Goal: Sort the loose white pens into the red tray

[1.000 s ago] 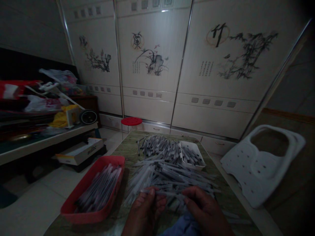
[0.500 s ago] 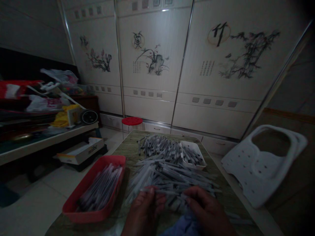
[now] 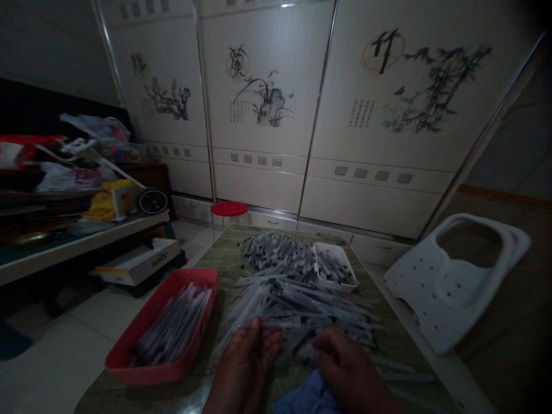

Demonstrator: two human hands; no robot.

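Note:
My left hand (image 3: 248, 359) pinches a slim, translucent pen (image 3: 271, 325) between thumb and fingers, held level above the front of the pile. To its right my right hand (image 3: 345, 365) is closed, thumb against the curled fingers; whether anything small is in it cannot be seen. Beyond both hands lies a heap of long clear-and-grey pens (image 3: 302, 293). Farther back spreads a pile of shorter pieces with dark ends (image 3: 276, 250). A white tray (image 3: 336, 286) at the right holds more of these. Many pens fill the red basin (image 3: 150, 374) on the left.
Blue cloth (image 3: 302, 397) lies below my hands at the table's (image 3: 228, 244) near edge. A red stool (image 3: 229, 209) stands behind the table. At the right is a white plastic folding chair (image 3: 435, 293); a cluttered bench (image 3: 86, 238) and a shoebox (image 3: 138, 264) are at the left.
My hands have drawn apart: both were at the pen before, and now only the left holds it. The whole view has shifted slightly.

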